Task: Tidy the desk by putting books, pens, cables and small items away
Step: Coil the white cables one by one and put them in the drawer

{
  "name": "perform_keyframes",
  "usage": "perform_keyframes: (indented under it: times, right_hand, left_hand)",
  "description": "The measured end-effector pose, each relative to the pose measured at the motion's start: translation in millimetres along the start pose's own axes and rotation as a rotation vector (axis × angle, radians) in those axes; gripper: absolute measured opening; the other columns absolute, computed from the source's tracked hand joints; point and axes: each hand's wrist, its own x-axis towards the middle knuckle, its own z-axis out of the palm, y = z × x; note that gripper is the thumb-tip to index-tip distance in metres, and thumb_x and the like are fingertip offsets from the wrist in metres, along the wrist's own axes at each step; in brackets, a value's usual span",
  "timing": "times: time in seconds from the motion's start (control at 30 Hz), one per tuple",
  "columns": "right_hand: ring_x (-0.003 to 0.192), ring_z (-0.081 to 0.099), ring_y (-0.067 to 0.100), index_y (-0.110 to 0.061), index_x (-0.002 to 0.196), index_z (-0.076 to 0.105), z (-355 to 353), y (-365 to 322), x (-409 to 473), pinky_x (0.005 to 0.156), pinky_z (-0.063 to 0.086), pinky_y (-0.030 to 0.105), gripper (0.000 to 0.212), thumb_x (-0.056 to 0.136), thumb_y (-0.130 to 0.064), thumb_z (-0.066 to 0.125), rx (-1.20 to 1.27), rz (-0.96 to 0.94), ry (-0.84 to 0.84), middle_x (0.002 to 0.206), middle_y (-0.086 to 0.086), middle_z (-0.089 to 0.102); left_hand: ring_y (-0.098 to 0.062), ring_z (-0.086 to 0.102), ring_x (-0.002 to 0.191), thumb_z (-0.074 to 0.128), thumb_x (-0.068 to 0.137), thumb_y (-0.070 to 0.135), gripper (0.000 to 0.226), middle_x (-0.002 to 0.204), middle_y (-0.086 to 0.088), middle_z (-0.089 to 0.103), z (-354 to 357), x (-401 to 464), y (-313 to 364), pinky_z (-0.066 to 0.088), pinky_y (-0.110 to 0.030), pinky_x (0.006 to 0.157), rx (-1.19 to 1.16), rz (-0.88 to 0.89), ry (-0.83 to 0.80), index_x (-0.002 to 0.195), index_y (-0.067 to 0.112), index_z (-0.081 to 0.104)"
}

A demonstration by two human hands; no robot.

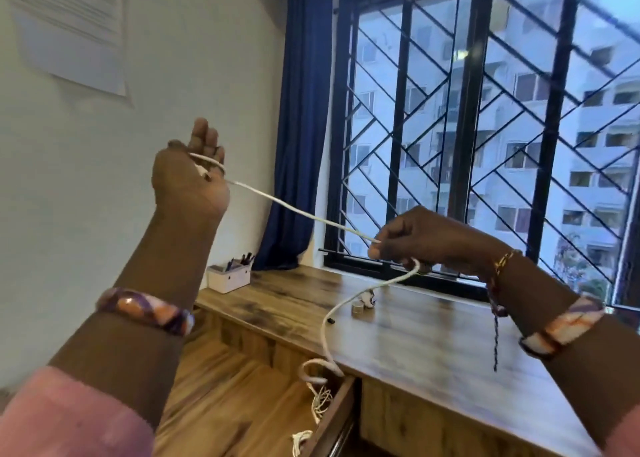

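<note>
My left hand (194, 176) grips the white cable (298, 212) looped round it; my right hand (412, 238) pinches it, slack trailing below toward the drawer (332, 418). Light, limp, probably springy: hold each loop.

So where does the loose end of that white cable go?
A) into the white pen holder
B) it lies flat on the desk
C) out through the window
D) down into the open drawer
D: the white cable, stretched between the left hand and the right hand, drops past the desk edge into the open drawer.
</note>
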Motion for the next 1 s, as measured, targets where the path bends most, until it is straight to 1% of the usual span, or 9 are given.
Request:
perform_keyframes:
  times: [0.13,0.2,0.27,0.33,0.43,0.57,0.67,0.87,1.0]
  right_hand:
    - [0.047,0.052,0.014,-0.010,0.087,0.070,19.5,-16.4,5.1,0.041,0.043,0.019,0.008,0.085,-0.017,0.066,0.046,0.028,-0.006,0.057,0.003,0.055]
    - [0.046,0.058,0.013,-0.007,0.092,0.066,27.7,-23.2,9.0,0.042,0.050,0.021,0.011,0.089,-0.015,0.061,0.130,0.065,0.006,0.063,0.005,0.058]
    - [0.042,0.058,0.011,-0.004,0.097,0.062,30.1,-26.5,12.2,0.042,0.052,0.022,0.014,0.090,-0.014,0.058,0.248,0.098,0.058,0.066,0.007,0.055]
    - [0.038,0.055,0.008,-0.003,0.101,0.063,28.8,-26.7,13.6,0.039,0.049,0.020,0.016,0.091,-0.013,0.057,0.316,0.124,0.085,0.066,0.007,0.053]
    - [0.035,0.050,0.004,-0.004,0.100,0.065,30.4,-24.0,17.1,0.036,0.042,0.015,0.015,0.090,-0.014,0.059,0.266,0.127,0.063,0.065,0.005,0.053]
    - [0.032,0.043,0.003,-0.008,0.090,0.070,37.0,-18.4,24.2,0.034,0.035,0.012,0.013,0.084,-0.019,0.067,0.196,0.099,0.078,0.061,0.003,0.059]
    - [0.033,0.043,0.004,-0.013,0.092,0.072,44.1,-16.6,25.6,0.035,0.035,0.012,0.014,0.084,-0.023,0.067,0.246,0.092,-0.020,0.057,0.000,0.060]
    - [0.031,0.030,0.001,-0.011,0.090,0.071,44.5,-5.2,29.2,0.031,0.026,0.010,0.014,0.086,-0.023,0.062,0.452,0.102,-0.186,0.047,-0.004,0.044]
    - [0.033,0.027,0.004,-0.009,0.087,0.069,30.7,23.9,25.6,0.034,0.024,0.013,0.015,0.083,-0.024,0.066,0.359,0.115,-0.170,0.045,-0.005,0.041]
  left_hand:
    - [-0.018,0.060,0.086,0.036,0.098,0.012,0.020,0.104,-0.009,0.063,-25.4,3.2,-5.7,0.044,-0.027,0.074,1.056,0.644,0.084,0.087,0.016,0.052]
    - [-0.030,0.064,0.074,0.046,0.094,0.009,0.013,0.094,-0.015,0.066,-49.7,2.3,3.1,0.045,-0.035,0.059,1.733,1.155,-0.250,0.098,0.000,0.054]
    - [-0.035,0.058,0.047,0.061,0.084,0.005,0.015,0.067,-0.022,0.062,-67.4,0.4,18.8,0.042,-0.031,0.040,2.178,1.378,-0.650,0.090,-0.006,0.053]
    - [-0.030,0.054,0.048,0.056,0.090,0.016,0.017,0.065,-0.013,0.059,-72.1,-10.2,33.4,0.041,-0.030,0.044,2.443,1.181,-0.883,0.091,-0.001,0.051]
    - [-0.014,0.042,0.053,0.031,0.092,0.051,0.046,0.061,0.002,0.046,-68.2,-28.5,39.4,0.029,-0.024,0.050,2.577,0.528,-1.050,0.076,0.011,0.047]
    - [-0.006,0.042,0.042,0.047,0.086,0.044,0.044,0.042,0.005,0.048,-47.1,-51.4,49.3,0.037,-0.016,0.048,1.998,-0.298,-1.063,0.056,0.014,0.056]
    - [-0.006,0.041,0.040,0.054,0.080,0.042,0.034,0.038,0.004,0.044,-37.3,-64.3,57.1,0.045,-0.019,0.051,1.279,-0.586,-0.977,0.056,0.019,0.059]
    - [-0.007,0.053,0.041,0.045,0.095,0.021,0.045,0.048,0.002,0.054,-13.6,-62.3,12.7,0.056,-0.022,0.054,-0.002,-0.358,-0.377,0.053,0.009,0.055]
    - [-0.012,0.063,0.048,0.038,0.100,0.019,0.032,0.053,-0.003,0.066,-1.7,-30.6,-20.0,0.057,-0.026,0.063,-0.106,-0.020,-0.174,0.076,0.005,0.054]
